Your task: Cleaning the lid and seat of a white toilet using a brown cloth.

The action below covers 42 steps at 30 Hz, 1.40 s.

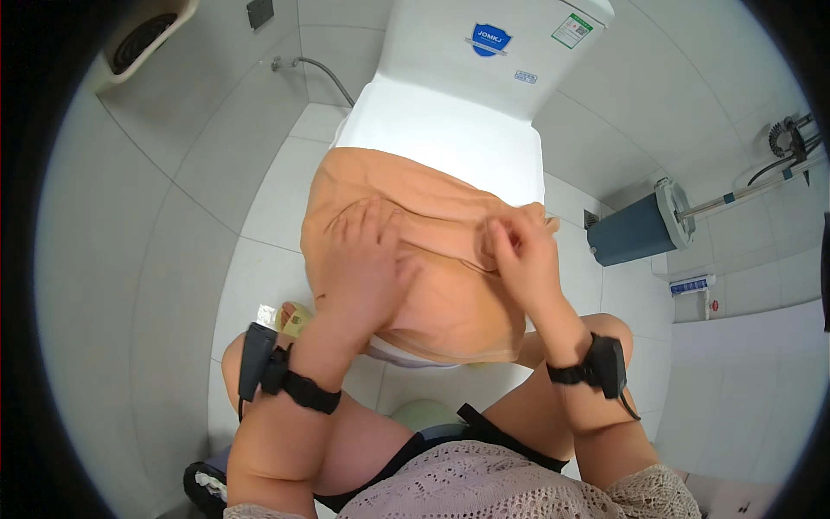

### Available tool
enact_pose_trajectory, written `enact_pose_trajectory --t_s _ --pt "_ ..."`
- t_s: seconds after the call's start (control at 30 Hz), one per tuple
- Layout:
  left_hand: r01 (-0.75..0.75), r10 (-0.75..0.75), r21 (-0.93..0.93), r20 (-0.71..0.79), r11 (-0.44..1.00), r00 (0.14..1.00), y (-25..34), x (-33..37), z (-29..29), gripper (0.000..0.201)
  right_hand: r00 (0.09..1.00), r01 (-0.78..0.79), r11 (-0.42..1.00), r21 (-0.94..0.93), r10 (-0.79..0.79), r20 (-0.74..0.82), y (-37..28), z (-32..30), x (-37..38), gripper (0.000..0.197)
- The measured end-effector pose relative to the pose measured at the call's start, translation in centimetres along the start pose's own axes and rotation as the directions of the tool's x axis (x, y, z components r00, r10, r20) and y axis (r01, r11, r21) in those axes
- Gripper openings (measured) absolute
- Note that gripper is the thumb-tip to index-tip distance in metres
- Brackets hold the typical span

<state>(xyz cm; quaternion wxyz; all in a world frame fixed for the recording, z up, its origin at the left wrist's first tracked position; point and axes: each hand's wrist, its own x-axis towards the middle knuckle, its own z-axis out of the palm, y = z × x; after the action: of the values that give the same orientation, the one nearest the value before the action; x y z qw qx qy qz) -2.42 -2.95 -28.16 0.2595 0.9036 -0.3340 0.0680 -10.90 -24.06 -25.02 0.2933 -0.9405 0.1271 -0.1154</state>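
A thin orange cloth (450, 316) lies draped and wrinkled over the front of a white toilet (441, 125). On its left part rests my left hand (363, 255), palm down with the fingers spread and stretched forward. At the cloth's right side my right hand (529, 259) is closed, thumb and fingers bent together on a fold of the fabric. The right hand is slightly smeared by motion. Beneath the cloth's near edge a pale curved rim (411, 356) shows; what it belongs to is mostly hidden.
To the right stands a grey-blue bucket (635, 229) with a pole across its top. A grey hose (328, 78) runs from the left wall to behind the toilet. A light-green slipper (296, 320) is on the floor at left. Black devices are strapped to both my forearms.
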Motion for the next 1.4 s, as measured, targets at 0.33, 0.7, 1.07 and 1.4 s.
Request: enact_pose_trajectory --t_s 0.33,0.7,1.07,1.4 --pt "-0.191 0.188 0.024 0.086 0.981 0.978 -1.2 1.7 -0.3 0.065 0.974 0.146 0.901 -0.409 -0.203 -0.099 7.0 1.1 9.4 0.056" --pt "-0.113 0.108 0.112 0.055 0.987 0.993 -1.3 0.4 -1.7 0.064 0.930 0.366 0.867 -0.338 -0.348 0.117 -1.9 4.2 -1.9 0.065" --pt "-0.106 0.109 -0.045 0.075 0.993 0.991 0.6 -3.6 -3.2 0.058 0.906 0.421 0.849 -0.319 -0.374 0.198 -3.9 3.6 -6.7 0.064" --pt "0.006 -0.006 0.082 0.009 0.997 1.000 0.5 3.4 -0.1 0.049 0.964 0.265 0.863 -0.430 -0.250 0.092 2.0 2.2 4.9 0.060"
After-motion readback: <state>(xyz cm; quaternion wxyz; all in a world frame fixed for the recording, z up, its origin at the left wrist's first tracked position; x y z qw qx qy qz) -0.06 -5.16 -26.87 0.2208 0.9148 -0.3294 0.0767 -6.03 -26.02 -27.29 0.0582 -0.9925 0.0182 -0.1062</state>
